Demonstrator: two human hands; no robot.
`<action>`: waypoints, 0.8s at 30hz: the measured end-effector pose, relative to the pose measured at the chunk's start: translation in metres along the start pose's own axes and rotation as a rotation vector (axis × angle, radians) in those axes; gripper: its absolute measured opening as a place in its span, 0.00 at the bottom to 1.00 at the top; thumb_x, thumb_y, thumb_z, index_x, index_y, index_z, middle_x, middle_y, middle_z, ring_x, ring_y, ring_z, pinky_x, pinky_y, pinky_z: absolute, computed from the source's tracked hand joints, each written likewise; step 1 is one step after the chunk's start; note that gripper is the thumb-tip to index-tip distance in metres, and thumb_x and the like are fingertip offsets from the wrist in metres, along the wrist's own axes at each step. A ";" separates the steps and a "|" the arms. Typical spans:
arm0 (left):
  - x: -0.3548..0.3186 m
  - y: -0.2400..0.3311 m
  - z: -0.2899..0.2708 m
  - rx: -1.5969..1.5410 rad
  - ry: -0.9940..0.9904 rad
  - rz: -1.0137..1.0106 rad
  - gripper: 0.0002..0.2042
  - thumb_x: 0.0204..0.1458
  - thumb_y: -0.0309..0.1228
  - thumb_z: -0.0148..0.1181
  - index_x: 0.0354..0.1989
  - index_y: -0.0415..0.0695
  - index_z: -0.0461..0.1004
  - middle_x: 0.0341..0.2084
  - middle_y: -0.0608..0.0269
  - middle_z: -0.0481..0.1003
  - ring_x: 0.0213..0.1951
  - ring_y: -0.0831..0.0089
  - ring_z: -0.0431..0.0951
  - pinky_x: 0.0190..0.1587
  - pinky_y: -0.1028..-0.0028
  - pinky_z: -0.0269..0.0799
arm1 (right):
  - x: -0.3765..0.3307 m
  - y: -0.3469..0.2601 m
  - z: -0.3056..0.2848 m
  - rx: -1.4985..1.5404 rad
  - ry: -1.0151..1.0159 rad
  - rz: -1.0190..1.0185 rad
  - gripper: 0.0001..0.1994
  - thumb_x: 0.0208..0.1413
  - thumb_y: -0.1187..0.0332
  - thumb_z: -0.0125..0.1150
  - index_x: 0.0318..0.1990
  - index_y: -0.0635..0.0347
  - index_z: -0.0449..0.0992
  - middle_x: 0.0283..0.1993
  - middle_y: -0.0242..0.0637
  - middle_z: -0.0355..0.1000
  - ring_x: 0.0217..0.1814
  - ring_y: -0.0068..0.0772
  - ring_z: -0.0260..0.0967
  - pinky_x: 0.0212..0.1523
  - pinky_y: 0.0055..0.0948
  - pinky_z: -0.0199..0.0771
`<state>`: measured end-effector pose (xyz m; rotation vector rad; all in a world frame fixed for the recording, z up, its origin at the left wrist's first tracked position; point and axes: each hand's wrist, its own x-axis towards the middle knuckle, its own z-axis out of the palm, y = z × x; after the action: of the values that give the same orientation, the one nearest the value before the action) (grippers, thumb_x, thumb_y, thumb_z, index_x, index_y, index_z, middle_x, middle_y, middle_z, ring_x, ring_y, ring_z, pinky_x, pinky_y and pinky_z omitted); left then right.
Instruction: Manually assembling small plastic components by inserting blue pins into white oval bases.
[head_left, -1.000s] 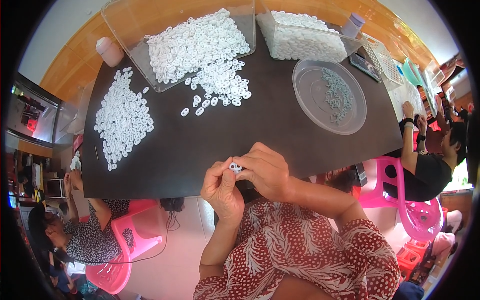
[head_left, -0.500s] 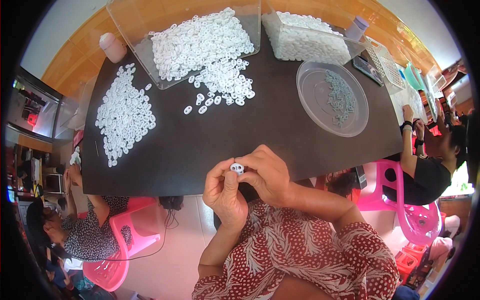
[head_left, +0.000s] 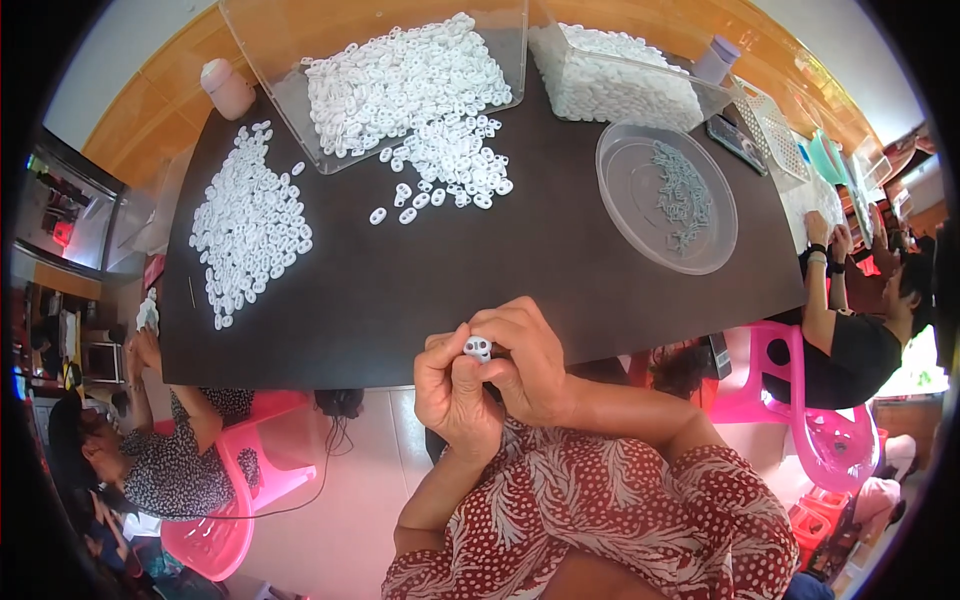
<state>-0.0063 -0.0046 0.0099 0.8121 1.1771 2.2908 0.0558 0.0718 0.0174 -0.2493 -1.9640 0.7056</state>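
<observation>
My left hand (head_left: 455, 395) and my right hand (head_left: 528, 365) meet just in front of the table's near edge. Between them they pinch a small white two-holed plastic cord lock (head_left: 477, 347), its holes facing up. Fingers and thumbs of both hands are closed around it and cover its lower part. Similar white pieces lie in a loose heap (head_left: 250, 220) at the left and in another pile (head_left: 455, 160) spilling from a tipped clear bin (head_left: 300, 125). A round clear plastic lid (head_left: 625, 205) at the right holds many small grey-green pieces, perhaps springs.
A second clear bin (head_left: 650, 60) of white pieces stands at the back right of the dark table (head_left: 400, 290). Beside it are a phone (head_left: 737, 143), a lavender-capped bottle (head_left: 716, 60) and a white basket (head_left: 772, 130). A pink bottle (head_left: 227, 90) is back left. People sit at both sides.
Both hands keep hold of the cord lock and have shifted very slightly. The piece has tilted a little between the fingertips. The whole view has moved slightly.
</observation>
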 end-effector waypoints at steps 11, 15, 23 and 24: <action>-0.004 0.001 -0.002 0.167 0.016 0.198 0.11 0.59 0.31 0.52 0.43 0.36 0.70 0.31 0.63 0.71 0.33 0.79 0.68 0.37 0.79 0.66 | 0.004 -0.005 0.007 -0.011 0.099 -0.136 0.14 0.57 0.63 0.57 0.41 0.68 0.69 0.37 0.45 0.70 0.32 0.41 0.67 0.32 0.34 0.68; -0.002 0.001 -0.001 0.230 0.014 0.233 0.10 0.60 0.31 0.51 0.42 0.35 0.69 0.32 0.60 0.72 0.34 0.76 0.69 0.37 0.77 0.67 | 0.006 -0.004 0.007 -0.025 0.090 -0.152 0.14 0.57 0.63 0.57 0.40 0.68 0.69 0.36 0.45 0.70 0.32 0.41 0.66 0.32 0.34 0.68; 0.002 -0.005 0.002 0.279 0.037 0.250 0.08 0.59 0.31 0.53 0.39 0.37 0.69 0.26 0.67 0.68 0.29 0.82 0.65 0.32 0.80 0.62 | 0.002 0.000 0.009 0.022 0.099 -0.104 0.10 0.58 0.68 0.55 0.38 0.68 0.69 0.36 0.45 0.69 0.30 0.42 0.64 0.30 0.35 0.67; 0.001 -0.007 0.001 0.299 0.030 0.247 0.08 0.59 0.30 0.53 0.39 0.37 0.69 0.26 0.68 0.68 0.29 0.82 0.64 0.32 0.81 0.62 | 0.002 0.001 0.008 0.016 0.087 -0.104 0.08 0.58 0.70 0.54 0.38 0.68 0.69 0.35 0.45 0.69 0.29 0.42 0.64 0.29 0.35 0.67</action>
<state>-0.0056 0.0008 0.0051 1.0882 1.5335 2.3568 0.0476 0.0703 0.0159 -0.1638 -1.8733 0.6323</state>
